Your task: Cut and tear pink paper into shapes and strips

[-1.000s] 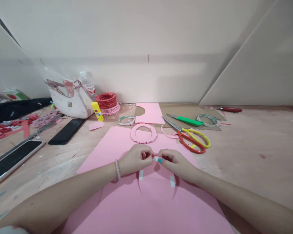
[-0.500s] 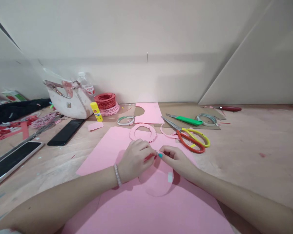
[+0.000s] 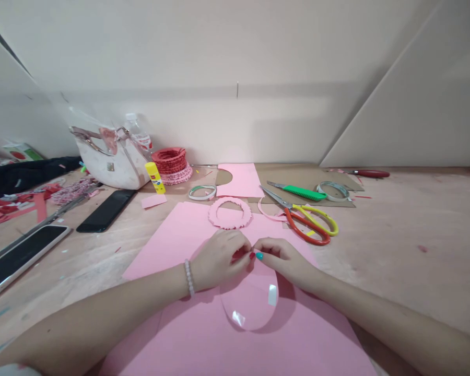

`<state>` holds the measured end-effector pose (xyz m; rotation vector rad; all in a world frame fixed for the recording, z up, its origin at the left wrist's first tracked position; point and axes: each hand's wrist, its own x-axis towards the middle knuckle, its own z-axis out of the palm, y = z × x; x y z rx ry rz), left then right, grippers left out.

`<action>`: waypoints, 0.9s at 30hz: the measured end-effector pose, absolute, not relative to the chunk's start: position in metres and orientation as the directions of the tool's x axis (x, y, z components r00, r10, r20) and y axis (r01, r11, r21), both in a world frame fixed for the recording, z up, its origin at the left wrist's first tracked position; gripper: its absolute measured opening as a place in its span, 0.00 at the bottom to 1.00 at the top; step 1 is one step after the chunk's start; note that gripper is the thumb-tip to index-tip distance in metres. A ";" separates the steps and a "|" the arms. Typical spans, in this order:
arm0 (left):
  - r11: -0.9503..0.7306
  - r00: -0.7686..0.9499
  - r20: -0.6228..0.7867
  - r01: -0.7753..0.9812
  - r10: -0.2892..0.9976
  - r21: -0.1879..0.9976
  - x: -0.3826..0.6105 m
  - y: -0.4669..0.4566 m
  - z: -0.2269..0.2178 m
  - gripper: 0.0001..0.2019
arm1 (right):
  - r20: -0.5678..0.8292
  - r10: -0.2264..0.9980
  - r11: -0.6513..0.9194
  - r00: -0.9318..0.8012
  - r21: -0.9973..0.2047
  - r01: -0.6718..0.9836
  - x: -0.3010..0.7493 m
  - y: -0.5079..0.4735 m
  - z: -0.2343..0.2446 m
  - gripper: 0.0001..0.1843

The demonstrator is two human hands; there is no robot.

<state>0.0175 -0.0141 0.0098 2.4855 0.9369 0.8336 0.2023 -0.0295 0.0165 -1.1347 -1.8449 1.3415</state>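
Both my hands meet in the middle, above a large pink paper sheet (image 3: 243,350). My left hand (image 3: 221,258), with a beaded bracelet at its wrist, is closed in a pinch. Fingertip to fingertip with it, my right hand (image 3: 284,261) pinches too. A strip of clear tape (image 3: 272,295) curves down from the fingers in a loop and glints in two spots. Its ends are hidden by the fingertips. Just beyond my hands lies a pink paper ring (image 3: 241,220) with a jagged edge.
Scissors (image 3: 313,230), a green-handled cutter (image 3: 305,193) and two tape rolls (image 3: 202,193) (image 3: 332,191) lie beyond my hands. At left are a glue stick (image 3: 155,178), stacked rings (image 3: 170,163), a white handbag (image 3: 119,169) and two phones (image 3: 105,211) (image 3: 23,258). A wall (image 3: 219,52) rises behind.
The fingers of my two hands have drawn close together, and the left has come slightly lower. The clear loop hangs lower and rounder, with a second glint showing.
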 end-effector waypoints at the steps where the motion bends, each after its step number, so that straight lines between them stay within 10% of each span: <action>1: -0.712 0.613 0.387 0.473 0.689 0.519 0.017 -0.014 0.010 0.06 | -0.022 0.882 0.137 -0.471 -0.944 0.301 0.202 -0.030 0.016 0.09; 27: -0.460 0.658 0.127 0.363 0.743 0.810 0.014 -0.003 0.007 0.11 | -0.006 0.890 0.194 -0.457 -0.900 0.391 0.203 -0.027 0.007 0.12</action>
